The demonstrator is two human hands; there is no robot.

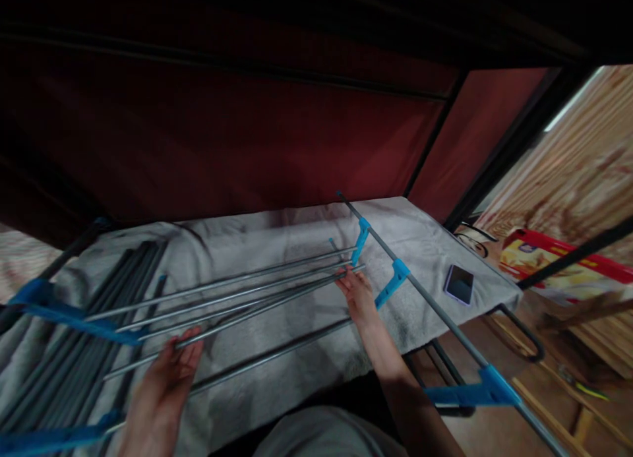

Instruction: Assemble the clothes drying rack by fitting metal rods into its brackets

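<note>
My left hand (171, 371) curls its fingers around a thin metal rod (222, 325) close to its left end. Farther along the same rod, my right hand (357, 292) pinches it near the right end, beside a blue plastic bracket (393, 285). Several similar rods lie parallel just beyond, reaching from a long blue bracket (74, 320) at left to another blue bracket (362, 239) at right. Both right-hand brackets sit on a grey pole (440, 312). The held rod's left end sticks out past my left hand, apart from the brackets.
A bundle of dark grey tubes (89, 351) lies at left on the pale blanket (277, 239). On the blanket's right side rests a phone (459, 284). A red and yellow box (558, 262) stands beyond the dark frame. Another blue bracket (469, 395) juts out at lower right.
</note>
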